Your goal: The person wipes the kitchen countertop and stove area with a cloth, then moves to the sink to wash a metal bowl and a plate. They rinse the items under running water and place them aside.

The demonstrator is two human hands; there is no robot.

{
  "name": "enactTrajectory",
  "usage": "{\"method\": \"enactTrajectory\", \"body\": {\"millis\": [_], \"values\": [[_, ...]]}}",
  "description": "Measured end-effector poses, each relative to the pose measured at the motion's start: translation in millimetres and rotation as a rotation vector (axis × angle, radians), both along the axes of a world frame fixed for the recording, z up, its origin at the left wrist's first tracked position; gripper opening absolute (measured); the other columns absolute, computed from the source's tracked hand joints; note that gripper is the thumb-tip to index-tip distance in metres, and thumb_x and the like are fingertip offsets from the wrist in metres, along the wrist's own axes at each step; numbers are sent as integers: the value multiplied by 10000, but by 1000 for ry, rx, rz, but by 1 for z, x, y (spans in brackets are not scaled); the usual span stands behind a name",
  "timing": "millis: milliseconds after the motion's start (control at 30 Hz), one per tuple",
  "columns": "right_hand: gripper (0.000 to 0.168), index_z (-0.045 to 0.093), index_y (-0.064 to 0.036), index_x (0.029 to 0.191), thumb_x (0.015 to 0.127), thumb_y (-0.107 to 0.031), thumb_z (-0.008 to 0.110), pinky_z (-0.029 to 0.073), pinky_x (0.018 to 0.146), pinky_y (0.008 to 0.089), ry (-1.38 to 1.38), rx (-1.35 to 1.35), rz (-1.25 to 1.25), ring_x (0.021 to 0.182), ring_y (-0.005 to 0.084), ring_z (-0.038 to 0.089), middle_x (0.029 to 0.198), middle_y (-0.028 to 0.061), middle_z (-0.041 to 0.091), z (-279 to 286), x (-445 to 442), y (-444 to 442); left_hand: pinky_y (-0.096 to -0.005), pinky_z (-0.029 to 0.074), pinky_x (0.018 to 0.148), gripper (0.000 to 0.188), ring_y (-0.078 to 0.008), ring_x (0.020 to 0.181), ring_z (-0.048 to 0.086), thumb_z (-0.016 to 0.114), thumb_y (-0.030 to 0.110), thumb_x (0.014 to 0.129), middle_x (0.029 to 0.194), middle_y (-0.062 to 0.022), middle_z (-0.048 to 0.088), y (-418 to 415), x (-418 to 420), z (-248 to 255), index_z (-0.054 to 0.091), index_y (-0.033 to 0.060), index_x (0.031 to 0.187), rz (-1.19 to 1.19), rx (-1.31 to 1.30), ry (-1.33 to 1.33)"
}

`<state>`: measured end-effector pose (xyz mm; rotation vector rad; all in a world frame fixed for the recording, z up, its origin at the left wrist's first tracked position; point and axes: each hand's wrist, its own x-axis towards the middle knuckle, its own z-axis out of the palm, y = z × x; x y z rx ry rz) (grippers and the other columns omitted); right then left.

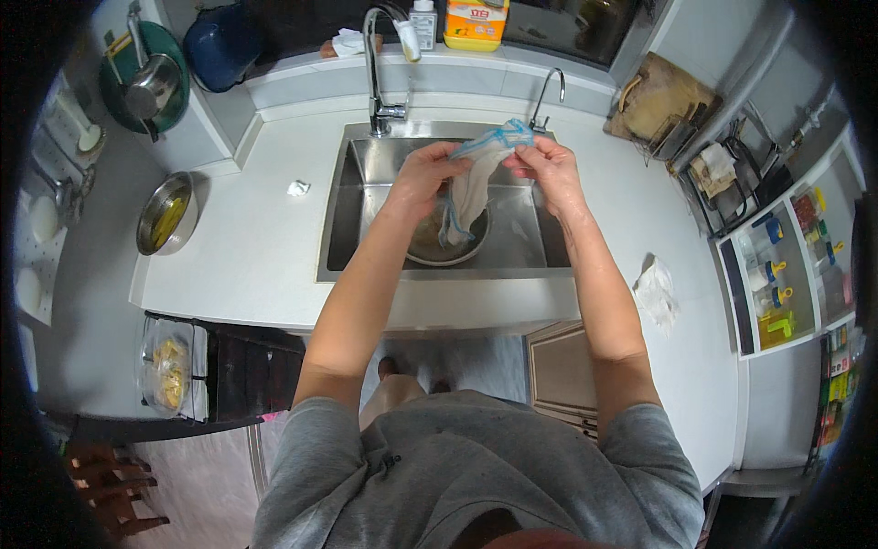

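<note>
A pale cloth with light-blue edging hangs between my two hands above the sink. My left hand pinches its left side, while my right hand grips the upper right corner by the blue trim. The cloth's lower end droops in front of a round metal basin standing in the stainless steel sink. Part of the basin is hidden behind the cloth and my left forearm. Behind my hands rises a chrome faucet; a thinner curved tap stands at the sink's back right corner.
A metal bowl with yellow-green food stands left on the counter, near a crumpled white scrap. To the right lie a white cloth or tissue and a rack of containers. A yellow-orange detergent jug sits on the windowsill.
</note>
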<state>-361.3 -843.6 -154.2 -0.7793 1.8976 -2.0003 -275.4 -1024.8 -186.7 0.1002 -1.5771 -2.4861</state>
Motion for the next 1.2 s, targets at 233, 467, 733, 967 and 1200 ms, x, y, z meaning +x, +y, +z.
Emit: {"method": "enactTrajectory", "body": {"millis": [233, 467, 733, 967, 1200], "values": [[416, 517, -80, 1180, 791, -170, 632, 395, 648, 192, 37, 100, 209, 791, 45, 506, 973, -6, 590, 34, 19, -15, -215, 443, 674, 221, -90, 752, 557, 655, -16, 724, 854, -13, 607, -17, 26, 13, 596, 38, 929, 67, -119, 137], [219, 653, -30, 960, 776, -149, 661, 421, 807, 258, 341, 394, 295, 913, 105, 514, 1117, 50, 554, 34, 29, -72, -214, 437, 690, 234, -82, 787, 544, 669, 33, 726, 858, -9, 603, -53, 52, 15, 598, 40, 950, 55, -423, 74], [176, 663, -10, 901, 788, -144, 655, 450, 648, 208, 162, 165, 180, 683, 68, 546, 750, 5, 634, 53, 62, -127, -269, 443, 587, 211, -87, 635, 548, 657, 212, 720, 711, -48, 615, -105, 68, 24, 647, 19, 805, 49, -392, 33], [178, 654, -18, 890, 812, -176, 629, 466, 608, 230, 139, -27, -37, 684, 80, 576, 796, 30, 645, 83, 64, -124, -308, 442, 572, 209, -125, 591, 539, 630, 157, 619, 627, -41, 587, -160, 45, -38, 660, 39, 789, 171, -985, -52], [151, 626, -67, 837, 818, -216, 621, 483, 598, 255, 44, -133, -197, 655, 102, 588, 774, 23, 633, 83, 29, -67, -228, 428, 589, 233, -74, 656, 530, 656, 254, 755, 695, 26, 596, -177, 73, 49, 665, 48, 864, 71, -442, 60]]}}
